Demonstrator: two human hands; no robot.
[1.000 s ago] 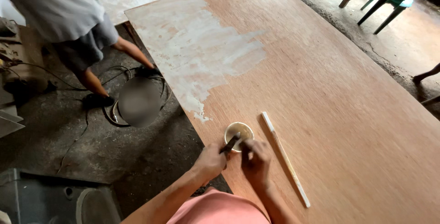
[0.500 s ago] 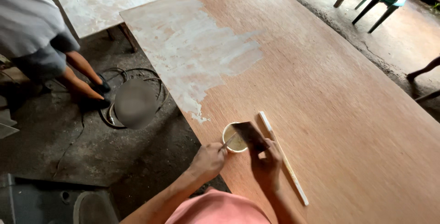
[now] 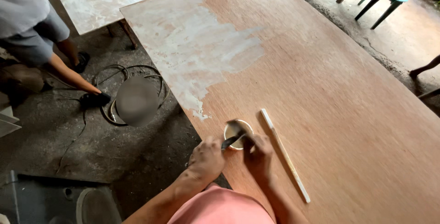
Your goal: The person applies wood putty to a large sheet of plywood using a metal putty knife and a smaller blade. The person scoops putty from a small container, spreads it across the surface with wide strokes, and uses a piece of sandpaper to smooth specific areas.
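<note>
**Blade in a small can at the board's near edge**

The left hand [image 3: 207,157] is closed around the handle of a putty knife [image 3: 233,140], whose dark blade points up and to the right, its long axis slanting into the small round can [image 3: 238,134]. The right hand [image 3: 259,155] curls against the can's near side, steadying it. The can sits on the plywood sheet [image 3: 321,91], close to its left edge, just below a whitish filler patch [image 3: 192,45]. A pale wooden stick [image 3: 284,154] lies just right of the hands, running away along the board. Bare plywood spreads wide to the right and ahead. Left of the edge, another person's legs [image 3: 68,70] stand on the concrete floor [image 3: 91,150] beside coiled cable [image 3: 105,109].
</note>
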